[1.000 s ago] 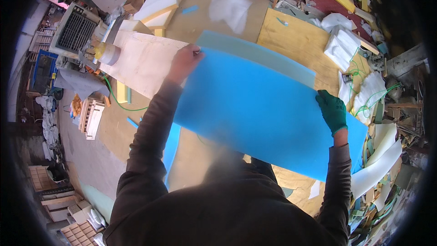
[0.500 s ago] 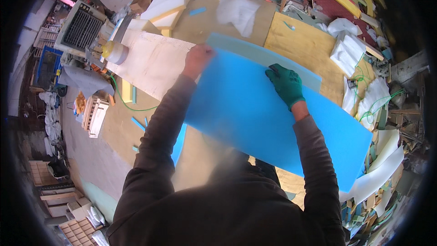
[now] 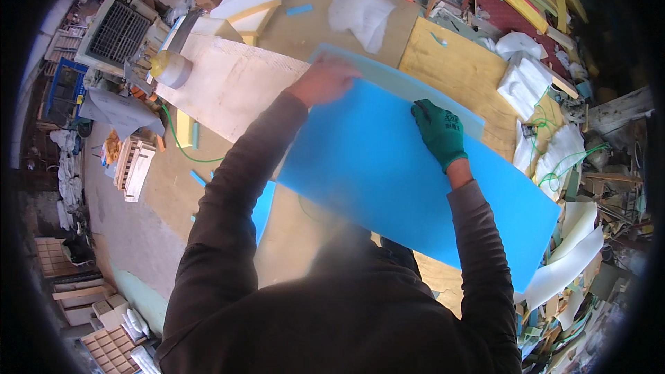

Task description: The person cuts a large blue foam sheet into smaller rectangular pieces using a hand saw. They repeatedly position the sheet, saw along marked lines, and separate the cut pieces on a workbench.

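Observation:
A large blue sheet (image 3: pixel 388 180), perhaps foam, lies in front of me. A paler grey-green sheet (image 3: pixel 415 82) shows along its far edge. My bare left hand (image 3: pixel 324 83) is at the blue sheet's far left corner, its fingers smeared by motion. In a green work glove, my right hand (image 3: pixel 440 133) rests near the far edge with its fingers curled. Something small and dark shows at those fingertips, too little to name.
Under the sheets are a pale board (image 3: pixel 228 83) and a yellowish board (image 3: pixel 457 62). A squat bottle with a yellow top (image 3: pixel 171 69) stands on the pale board. White foam blocks (image 3: pixel 253 0) lie beyond. Offcuts (image 3: pixel 554 325) pile up at right; a green cord (image 3: pixel 187 158) trails at left.
My left hand has moved right along the sheet's far edge. My right hand has stayed near the same spot on the blue sheet. The whole view has shifted slightly.

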Action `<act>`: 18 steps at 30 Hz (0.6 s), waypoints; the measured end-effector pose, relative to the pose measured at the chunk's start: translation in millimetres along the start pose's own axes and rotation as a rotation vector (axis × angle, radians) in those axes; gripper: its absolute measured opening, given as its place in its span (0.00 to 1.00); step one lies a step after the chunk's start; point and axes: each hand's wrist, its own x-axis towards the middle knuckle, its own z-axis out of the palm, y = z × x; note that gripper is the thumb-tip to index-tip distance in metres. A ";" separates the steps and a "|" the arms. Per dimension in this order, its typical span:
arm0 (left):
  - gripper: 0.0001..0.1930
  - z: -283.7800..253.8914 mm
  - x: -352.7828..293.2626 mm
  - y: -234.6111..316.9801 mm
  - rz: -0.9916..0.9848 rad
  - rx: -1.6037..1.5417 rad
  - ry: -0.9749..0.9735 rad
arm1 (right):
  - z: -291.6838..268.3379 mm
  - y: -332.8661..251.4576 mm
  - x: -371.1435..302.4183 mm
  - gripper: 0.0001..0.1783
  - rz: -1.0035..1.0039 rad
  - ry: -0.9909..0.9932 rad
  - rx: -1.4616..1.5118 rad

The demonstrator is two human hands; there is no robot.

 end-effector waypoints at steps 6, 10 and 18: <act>0.18 -6.3 -3.0 2.4 0.030 0.077 -0.053 | 7.4 7.3 -4.3 0.13 -0.163 0.129 -0.107; 0.27 3.0 -26.7 27.5 0.170 0.238 0.062 | 12.6 6.4 -5.1 0.13 -0.285 0.248 -0.254; 0.41 28.2 -135.1 139.8 -0.069 0.073 0.126 | 5.7 1.4 -5.7 0.17 -0.042 0.041 -0.151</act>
